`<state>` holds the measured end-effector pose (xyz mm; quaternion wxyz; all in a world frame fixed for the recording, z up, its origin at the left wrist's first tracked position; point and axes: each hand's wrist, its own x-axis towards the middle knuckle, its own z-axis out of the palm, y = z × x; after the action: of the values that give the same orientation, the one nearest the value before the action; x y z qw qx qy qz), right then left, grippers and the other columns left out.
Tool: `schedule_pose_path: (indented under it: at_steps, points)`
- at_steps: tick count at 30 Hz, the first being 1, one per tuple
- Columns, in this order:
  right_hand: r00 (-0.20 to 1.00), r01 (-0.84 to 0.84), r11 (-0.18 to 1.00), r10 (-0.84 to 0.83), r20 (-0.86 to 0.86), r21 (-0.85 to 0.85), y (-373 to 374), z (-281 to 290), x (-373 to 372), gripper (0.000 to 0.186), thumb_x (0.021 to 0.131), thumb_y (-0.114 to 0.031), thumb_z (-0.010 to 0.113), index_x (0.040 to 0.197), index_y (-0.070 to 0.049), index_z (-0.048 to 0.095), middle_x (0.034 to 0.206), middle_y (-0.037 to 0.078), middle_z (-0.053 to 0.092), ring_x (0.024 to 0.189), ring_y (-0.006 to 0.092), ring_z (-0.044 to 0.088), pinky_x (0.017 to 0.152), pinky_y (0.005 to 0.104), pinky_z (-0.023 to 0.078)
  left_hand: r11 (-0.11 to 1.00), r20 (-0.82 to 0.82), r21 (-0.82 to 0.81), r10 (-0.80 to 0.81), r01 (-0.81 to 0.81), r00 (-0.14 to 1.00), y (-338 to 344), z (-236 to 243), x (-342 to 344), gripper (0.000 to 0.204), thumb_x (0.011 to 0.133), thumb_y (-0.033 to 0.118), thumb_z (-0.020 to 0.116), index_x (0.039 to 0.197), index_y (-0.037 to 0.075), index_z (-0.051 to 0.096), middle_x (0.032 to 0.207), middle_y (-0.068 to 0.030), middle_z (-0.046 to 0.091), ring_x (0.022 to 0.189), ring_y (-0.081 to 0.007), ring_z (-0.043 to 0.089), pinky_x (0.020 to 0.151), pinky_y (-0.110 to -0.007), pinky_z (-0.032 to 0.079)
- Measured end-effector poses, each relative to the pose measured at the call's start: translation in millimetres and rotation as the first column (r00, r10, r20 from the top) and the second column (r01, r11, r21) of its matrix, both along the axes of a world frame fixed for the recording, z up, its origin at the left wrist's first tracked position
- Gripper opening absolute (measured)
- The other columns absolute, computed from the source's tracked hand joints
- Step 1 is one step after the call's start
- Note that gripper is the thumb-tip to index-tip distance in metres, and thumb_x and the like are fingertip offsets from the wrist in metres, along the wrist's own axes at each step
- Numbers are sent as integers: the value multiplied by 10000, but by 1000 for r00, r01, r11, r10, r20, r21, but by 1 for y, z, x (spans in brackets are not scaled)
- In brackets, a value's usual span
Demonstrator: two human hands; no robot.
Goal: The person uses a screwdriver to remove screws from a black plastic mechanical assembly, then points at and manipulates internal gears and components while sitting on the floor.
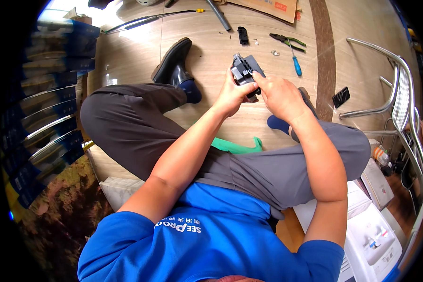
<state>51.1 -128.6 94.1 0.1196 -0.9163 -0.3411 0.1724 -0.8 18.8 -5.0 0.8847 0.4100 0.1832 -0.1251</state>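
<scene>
Out in front of my crossed legs, my left hand (230, 97) grips a small boxy grey and black device (242, 69), fingers wrapped round its near left side. My right hand (283, 96) closes on its right side, with the bent index finger pressed on the top and the thumb hidden or close against it. Small clips or parts show on the device, too fine to name. Beyond it on the floor lies a loose black plastic piece (242, 35) beside a few tiny bits. Green-handled pliers (293, 42) and a blue-handled screwdriver (296, 66) lie to the right.
A black phone-like slab (341, 97) rests near a metal-framed chair (402, 89) at right. Blue boxes (82, 47) are stacked at left. Cardboard (263, 7), a dark tube (219, 16) and a black cable (155, 17) lie far off. A green plastic piece (235, 146) sits by my lap.
</scene>
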Motion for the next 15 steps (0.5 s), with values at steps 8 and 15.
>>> schedule_pose_path:
  at_steps: [8, 15]
  points:
    - [995, -18, 1000, 20, -101, 14, -5, 3, 10, 353, 926, -85, 542, 1269, -56, 622, 914, 218, 683, 873, 408, 657, 747, 490, 529, 997, -51, 41, -65, 67, 997, 1, 8, 1, 739, 826, 79, 770, 1370, 107, 272, 1152, -114, 569, 925, -206, 658, 602, -375, 620]
    - [996, -6, 1000, 8, -88, 23, 1, -3, 10, 265, 909, -94, 525, 1151, -49, 624, 885, 201, 701, 862, 379, 686, 729, 493, 543, 999, -83, 5, -50, 51, 995, 3, 3, 0, 642, 854, 121, 752, 1333, 131, 325, 1147, -101, 579, 940, -224, 661, 677, -448, 625]
